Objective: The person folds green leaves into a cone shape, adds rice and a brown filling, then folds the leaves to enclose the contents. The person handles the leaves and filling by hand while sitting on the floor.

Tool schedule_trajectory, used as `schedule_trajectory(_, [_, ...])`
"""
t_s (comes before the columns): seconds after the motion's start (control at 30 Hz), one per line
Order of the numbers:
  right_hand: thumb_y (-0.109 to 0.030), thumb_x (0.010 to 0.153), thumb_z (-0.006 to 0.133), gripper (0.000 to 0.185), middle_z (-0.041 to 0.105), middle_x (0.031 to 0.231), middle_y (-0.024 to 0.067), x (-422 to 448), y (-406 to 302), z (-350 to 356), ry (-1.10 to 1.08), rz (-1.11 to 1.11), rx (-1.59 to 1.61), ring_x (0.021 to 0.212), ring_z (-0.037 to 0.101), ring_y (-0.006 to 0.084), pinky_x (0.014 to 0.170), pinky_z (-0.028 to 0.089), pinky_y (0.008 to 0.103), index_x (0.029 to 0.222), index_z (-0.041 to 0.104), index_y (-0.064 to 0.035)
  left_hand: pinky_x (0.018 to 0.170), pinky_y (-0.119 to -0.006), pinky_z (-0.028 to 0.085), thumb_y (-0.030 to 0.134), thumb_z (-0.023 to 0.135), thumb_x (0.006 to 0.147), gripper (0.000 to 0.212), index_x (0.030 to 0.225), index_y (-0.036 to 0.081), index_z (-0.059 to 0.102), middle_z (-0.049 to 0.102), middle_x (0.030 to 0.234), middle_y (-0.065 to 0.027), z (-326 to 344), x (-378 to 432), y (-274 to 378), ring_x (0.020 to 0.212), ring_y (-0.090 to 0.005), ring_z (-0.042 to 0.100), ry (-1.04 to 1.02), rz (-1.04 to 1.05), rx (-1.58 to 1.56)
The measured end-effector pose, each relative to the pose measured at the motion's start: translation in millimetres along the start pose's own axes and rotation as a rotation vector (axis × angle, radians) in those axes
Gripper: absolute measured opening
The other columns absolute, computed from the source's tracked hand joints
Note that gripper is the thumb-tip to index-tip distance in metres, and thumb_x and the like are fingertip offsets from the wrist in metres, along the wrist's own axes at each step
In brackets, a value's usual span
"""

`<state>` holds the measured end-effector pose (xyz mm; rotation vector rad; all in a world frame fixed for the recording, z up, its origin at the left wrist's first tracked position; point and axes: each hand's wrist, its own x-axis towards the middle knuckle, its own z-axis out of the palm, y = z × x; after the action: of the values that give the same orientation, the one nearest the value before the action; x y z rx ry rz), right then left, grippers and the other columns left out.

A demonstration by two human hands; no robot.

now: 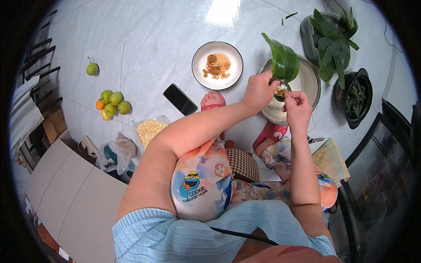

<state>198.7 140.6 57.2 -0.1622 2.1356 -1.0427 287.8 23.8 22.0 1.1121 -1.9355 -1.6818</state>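
Observation:
My left hand (261, 90) grips several long green leaves (284, 62), which stand up from it and curl over. Below them the leaves form a cupped pocket with pale and brown filling in its mouth. With its fingertips at that pocket, my right hand (298, 107) pinches a brown piece of food (282, 92), perhaps a jujube. Both hands are over a round metal basin (314, 79) with whitish contents, possibly rice. To the left, a white dark-rimmed plate (200, 79) carries brown fruit pieces (215, 69) and soaked peanuts or beans (227, 65) in some liquid.
A tub of green leaves (332, 49) and a black pot (366, 98) stand right. Scissors (315, 140) lie near my right foot. Leftward are a phone (180, 99), a bag of yellow grains (149, 131), several green and yellow fruits (111, 103) and a pear (92, 68).

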Motion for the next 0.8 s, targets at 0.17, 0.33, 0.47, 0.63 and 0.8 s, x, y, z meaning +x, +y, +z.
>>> schedule_trajectory(0.17, [-0.004,0.091,0.063,0.010,0.063,0.079,0.0022,1.2,-3.6,-2.8,-0.039,0.052,0.282,0.060,0.057,0.0071,0.049,0.042,0.0196,0.100,0.063,0.0009,0.063,-0.035,0.051,0.009,0.067,0.084,0.020,0.102,0.000,0.067,0.068,0.085,-0.0221,1.3,0.7,-1.6,0.071,-0.0274,0.069,0.006,-0.004,-0.027])
schedule_trajectory(0.33, [-0.003,0.091,0.064,0.014,0.065,0.082,0.0036,0.7,-7.3,-3.3,-0.054,0.105,0.298,0.061,0.058,0.0076,0.050,0.042,0.0198,0.103,0.064,0.0025,0.063,-0.034,0.051,0.009,0.067,0.084,0.020,0.102,0.000,0.068,0.068,0.084,-0.0219,1.7,1.2,-1.5,0.070,-0.0256,0.069,-0.012,-0.029,-0.025])
schedule_trajectory(0.47, [-0.003,0.091,0.064,0.016,0.065,0.084,0.0040,0.0,-7.0,-3.3,-0.059,0.109,0.300,0.062,0.058,0.0080,0.052,0.043,0.0201,0.105,0.064,0.0033,0.062,-0.034,0.051,0.009,0.067,0.084,0.020,0.102,0.000,0.068,0.068,0.084,-0.0218,2.0,0.9,-2.5,0.069,-0.0239,0.069,-0.013,-0.035,-0.025])
schedule_trajectory(0.63, [-0.004,0.091,0.064,0.017,0.065,0.083,0.0051,0.2,-6.9,-2.0,-0.065,0.101,0.277,0.063,0.059,0.0087,0.052,0.044,0.0205,0.106,0.063,0.0043,0.061,-0.034,0.050,0.009,0.068,0.084,0.019,0.101,0.001,0.068,0.067,0.083,-0.0218,2.2,1.5,-2.3,0.067,-0.0235,0.068,-0.005,-0.033,-0.037])
schedule_trajectory(0.8, [-0.005,0.092,0.064,0.017,0.065,0.082,0.0063,-0.9,-7.5,-0.1,-0.066,0.083,0.262,0.063,0.059,0.0093,0.052,0.044,0.0207,0.105,0.063,0.0053,0.060,-0.034,0.050,0.009,0.067,0.085,0.018,0.101,0.001,0.068,0.067,0.081,-0.0215,1.3,1.0,-0.7,0.065,-0.0214,0.067,-0.014,-0.050,-0.002])
